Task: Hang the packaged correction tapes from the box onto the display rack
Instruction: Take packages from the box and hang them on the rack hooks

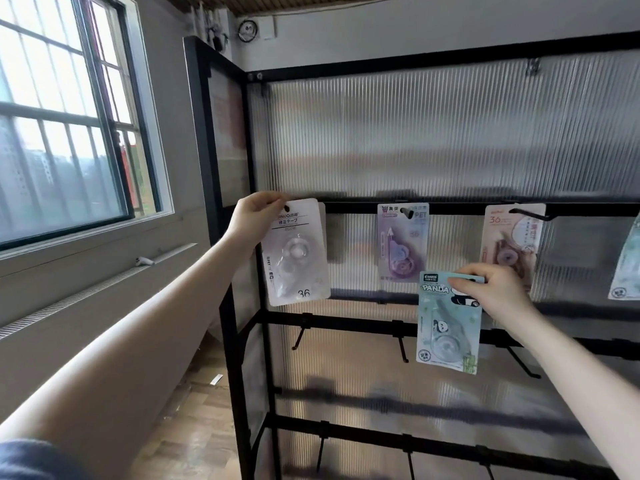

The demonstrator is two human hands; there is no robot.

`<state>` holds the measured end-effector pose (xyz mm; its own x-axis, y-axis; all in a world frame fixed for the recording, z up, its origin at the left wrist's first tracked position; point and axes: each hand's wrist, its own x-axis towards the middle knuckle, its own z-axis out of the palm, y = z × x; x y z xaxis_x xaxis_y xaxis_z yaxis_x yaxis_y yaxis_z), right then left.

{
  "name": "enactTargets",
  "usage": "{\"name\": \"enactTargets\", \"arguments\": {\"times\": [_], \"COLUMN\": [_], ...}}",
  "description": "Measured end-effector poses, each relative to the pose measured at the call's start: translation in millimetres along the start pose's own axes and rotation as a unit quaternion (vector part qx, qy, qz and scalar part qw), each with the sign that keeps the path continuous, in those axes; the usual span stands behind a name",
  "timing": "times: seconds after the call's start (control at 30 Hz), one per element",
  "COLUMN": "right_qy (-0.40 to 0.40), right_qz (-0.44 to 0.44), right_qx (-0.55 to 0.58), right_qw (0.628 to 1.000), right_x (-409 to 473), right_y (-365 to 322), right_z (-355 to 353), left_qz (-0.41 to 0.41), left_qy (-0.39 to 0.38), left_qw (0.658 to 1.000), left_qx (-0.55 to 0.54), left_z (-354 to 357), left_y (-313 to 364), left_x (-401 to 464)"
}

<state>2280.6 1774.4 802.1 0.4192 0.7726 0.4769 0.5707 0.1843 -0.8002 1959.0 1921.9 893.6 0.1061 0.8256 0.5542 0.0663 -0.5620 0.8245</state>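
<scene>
From the head camera, I see my left hand [258,211] raised to the upper bar of the black metal display rack [242,306] with its ribbed translucent back panels. Its fingers and thumb pinch the top left corner of a white carded correction tape pack marked 36 [296,252], right beside the hang hole. The pack hangs below and to the right of the hand, long axis nearly vertical, bottom edge tilted slightly to the right, printed face toward me.

My right hand [491,289] is lower and further right, in front of the rack. Its curled fingers grip the top right part of a pale blue carded correction tape pack printed PANDA [448,327]. This pack hangs down and to the left of the hand, long axis close to vertical, face toward me, lower end overlapping the second bar.

On the upper bar, a lilac carded correction tape pack [403,242] hangs on a hook between my two hands, and a pink carded correction tape pack [509,242] hangs on a black hook just above my right hand. I see a barred window [65,126] at left.
</scene>
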Motion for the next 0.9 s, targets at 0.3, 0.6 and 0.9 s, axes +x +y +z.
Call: {"name": "enactTargets", "arguments": {"times": [0.3, 0.6, 0.9], "right_qy": [0.017, 0.027, 0.051], "right_qz": [0.007, 0.015, 0.017], "right_qx": [-0.006, -0.03, -0.028], "right_qw": [1.0, 0.999, 0.998], "right_x": [-1, -11, -16], "right_y": [-1, 0, 14], "right_z": [-8, -19, -52], "left_qz": [0.017, -0.006, -0.008], "left_qy": [-0.006, 0.063, 0.123], "left_qw": [0.999, 0.997, 0.99], "left_qx": [0.04, 0.035, 0.063], "left_z": [9, 19, 21], "left_y": [-20, -31, -32], "left_x": [16, 22, -15]}}
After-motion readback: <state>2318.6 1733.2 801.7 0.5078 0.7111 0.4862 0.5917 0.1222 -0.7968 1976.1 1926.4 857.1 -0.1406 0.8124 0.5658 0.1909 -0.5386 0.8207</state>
